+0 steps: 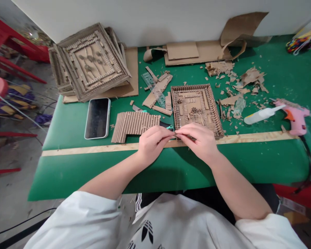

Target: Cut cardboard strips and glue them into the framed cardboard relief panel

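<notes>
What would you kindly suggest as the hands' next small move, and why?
Perhaps lift the right hand and left hand slightly: the right covers part of the cardboard tray, and they meet by its near-left corner, where the tiny piece they seem to pinch is barely visible.

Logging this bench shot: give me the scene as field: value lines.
left hand: fingertips pinched together
right hand: fingertips pinched together, close to the left's, at the near-left corner of the cardboard tray
held: any piece too small to tell
left side: ridged cardboard, phone
right side: white bottle, pink glue gun
surface: green tabletop
</notes>
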Demonstrator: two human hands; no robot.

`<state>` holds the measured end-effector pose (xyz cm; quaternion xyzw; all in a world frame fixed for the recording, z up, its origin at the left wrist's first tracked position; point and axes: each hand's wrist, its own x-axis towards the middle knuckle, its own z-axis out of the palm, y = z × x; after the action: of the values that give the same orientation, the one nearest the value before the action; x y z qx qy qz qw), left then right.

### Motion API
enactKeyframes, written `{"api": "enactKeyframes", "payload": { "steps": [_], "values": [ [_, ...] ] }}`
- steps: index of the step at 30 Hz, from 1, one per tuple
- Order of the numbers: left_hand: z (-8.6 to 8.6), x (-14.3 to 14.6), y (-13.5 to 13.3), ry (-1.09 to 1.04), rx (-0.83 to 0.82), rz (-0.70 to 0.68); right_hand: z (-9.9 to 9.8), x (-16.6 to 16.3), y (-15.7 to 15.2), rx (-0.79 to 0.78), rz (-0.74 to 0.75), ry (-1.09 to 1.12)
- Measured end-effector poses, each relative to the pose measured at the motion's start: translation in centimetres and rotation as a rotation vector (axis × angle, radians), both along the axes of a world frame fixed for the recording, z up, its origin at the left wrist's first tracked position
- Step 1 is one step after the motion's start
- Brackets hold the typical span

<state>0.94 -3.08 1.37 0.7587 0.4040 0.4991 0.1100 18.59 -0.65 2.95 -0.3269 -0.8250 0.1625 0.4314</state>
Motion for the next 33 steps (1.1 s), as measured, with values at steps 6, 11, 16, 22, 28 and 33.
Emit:
{"api": "enactKeyframes", "payload": {
  "steps": [6,11,16,22,28,33],
  "values": [
    [0.09,0.01,0.05,-0.033,0.019,0.046,0.34,0.04,-0.02,-0.068,0.017,-0.012],
    [0.17,0.40,-0.23,-0.001,0.030,0.090,0.11,-0.07,-0.09,-0.043,0.003,0.003],
    [0.15,0.69,-0.48,0.026,0.020,0.153,-0.39,-0.24,-0.16,0.039,-0.034,0.022],
    [0.32,0.69,-0.46,0.008,-0.062,0.110,-0.50,-0.11,-0.01,0.070,-0.030,0.017],
    [0.35,0.57,-0.40,-0.160,-0.308,0.048,-0.44,-0.05,-0.03,0.125,-0.036,0.004],
    [0.02,0.66,-0.07,-0.450,-0.546,-0.058,-0.45,-0.22,-0.12,0.165,-0.043,0.024]
  ]
}}
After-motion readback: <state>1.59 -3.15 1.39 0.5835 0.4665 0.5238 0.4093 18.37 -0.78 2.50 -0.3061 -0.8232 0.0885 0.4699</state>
